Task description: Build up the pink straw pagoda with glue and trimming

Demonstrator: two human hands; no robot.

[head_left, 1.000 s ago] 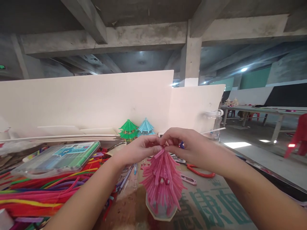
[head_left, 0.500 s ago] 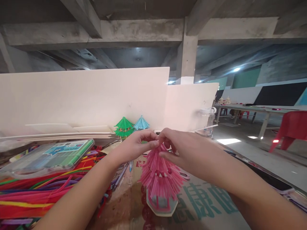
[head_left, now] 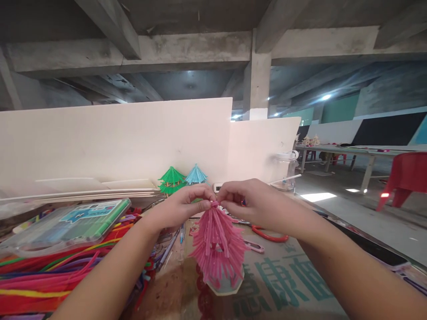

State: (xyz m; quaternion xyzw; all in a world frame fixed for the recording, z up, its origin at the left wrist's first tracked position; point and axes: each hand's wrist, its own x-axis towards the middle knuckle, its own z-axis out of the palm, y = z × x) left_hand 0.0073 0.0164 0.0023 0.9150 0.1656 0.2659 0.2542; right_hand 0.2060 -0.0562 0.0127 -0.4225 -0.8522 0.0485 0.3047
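A pink two-tiered pavilion (head_left: 218, 240), made of pipe cleaners, stands on a pale octagonal base (head_left: 229, 290) in front of me. My left hand (head_left: 187, 205) pinches its peak from the left, thumb and forefinger closed. From the right, my right hand (head_left: 245, 202) is closed at the same small pink knob, its fingertips almost meeting the left ones. Part of the tip is hidden between the fingers. The lower posts are mostly covered by the roof fringe.
Colourful pipe cleaners (head_left: 50, 278) and a clear marker case (head_left: 76, 222) lie at left. Green (head_left: 171, 180) and light blue (head_left: 196, 174) pavilions stand behind. Orange-handled scissors (head_left: 271, 235), a phone (head_left: 367, 244) and a plastic jug (head_left: 285, 169) are at right. A white board (head_left: 133, 142) closes off the back.
The pavilion has leaned so that less of its base and posts shows. My right hand has shifted off the roof's side to the peak, uncovering the orange-handled scissors.
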